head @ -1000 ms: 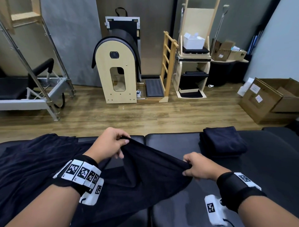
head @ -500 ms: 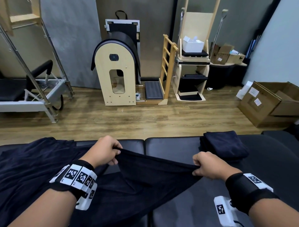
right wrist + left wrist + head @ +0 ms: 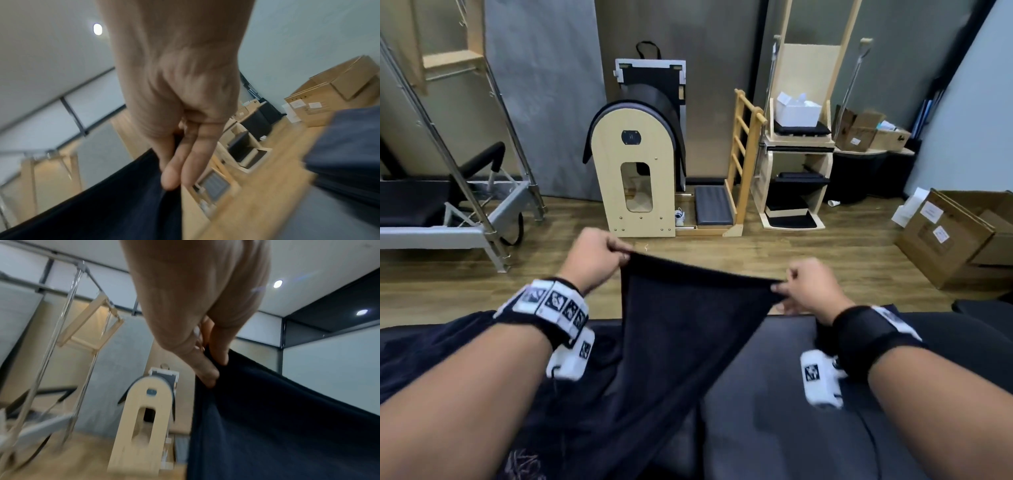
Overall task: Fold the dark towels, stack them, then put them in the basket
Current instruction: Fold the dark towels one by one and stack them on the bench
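I hold a dark navy towel (image 3: 681, 329) up by its top edge, stretched between both hands above the black padded table (image 3: 774, 394). My left hand (image 3: 616, 251) pinches the left corner; in the left wrist view thumb and fingers (image 3: 207, 374) clamp the towel (image 3: 277, 426). My right hand (image 3: 780, 287) pinches the right corner, and the right wrist view shows its fingers (image 3: 174, 175) closed on the cloth (image 3: 113, 207). The towel hangs down to the table. A stack of folded dark towels (image 3: 349, 154) lies to the right, hidden behind my right arm in the head view.
More loose dark towels (image 3: 431, 346) lie on the table's left side. Beyond the table are a wooden floor, a wooden barrel apparatus (image 3: 637, 178), a metal-framed bed (image 3: 448, 219) at left and open cardboard boxes (image 3: 959, 236) at right. No basket is in view.
Both hands have lifted the towel's top edge up off the table and pulled it taut. The folded stack has gone out of the head view behind my right arm.
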